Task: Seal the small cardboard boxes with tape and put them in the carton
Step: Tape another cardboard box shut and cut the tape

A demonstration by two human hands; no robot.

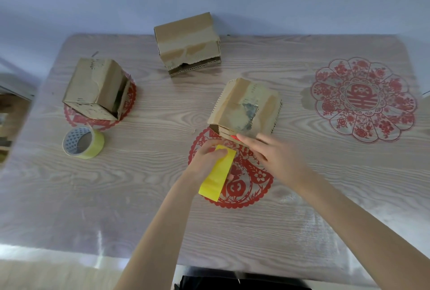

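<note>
Clearly creased box [246, 108], glossy tape strip [217, 173].

The person's two forearms are showing bare along their whole visible length, running from the lower edge of the frame up to the left hand [209, 157] and the right hand [277, 152], both also bare. A strip of black clothing [232, 283] is showing at the bottom centre of the frame, between the forearms; too little of it is in view to tell the garment. A small red spot is sitting at the tip of the right hand's foremost fingers [246, 139], too blurred to identify.
</note>
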